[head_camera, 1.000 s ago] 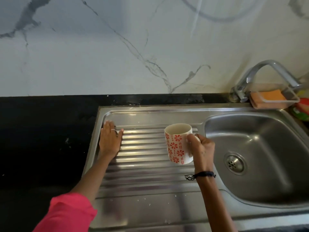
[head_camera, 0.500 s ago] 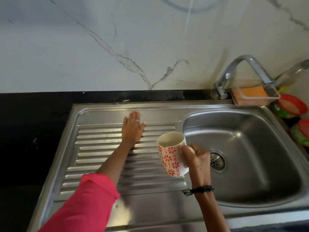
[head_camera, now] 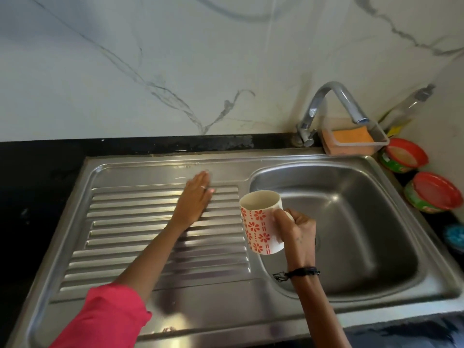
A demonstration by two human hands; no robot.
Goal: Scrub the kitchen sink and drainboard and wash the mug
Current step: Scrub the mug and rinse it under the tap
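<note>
Two hands working: left hand [head_camera: 194,202], fingers straight, pressing ribbed steel drainboard [head_camera: 140,229]; right hand [head_camera: 298,231] gripping red-flowered white mug [head_camera: 258,222]. Likely needing tap water next.

The right hand [head_camera: 300,228] hid the mug [head_camera: 261,222] handle; its wrist covered the drain. A blue object [head_camera: 455,236] at the right edge was blurred.

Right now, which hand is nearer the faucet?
Right. The right hand grips the mug over the sink basin's left edge, below the faucet. The left hand lies flat on the drainboard, farther left.
</note>
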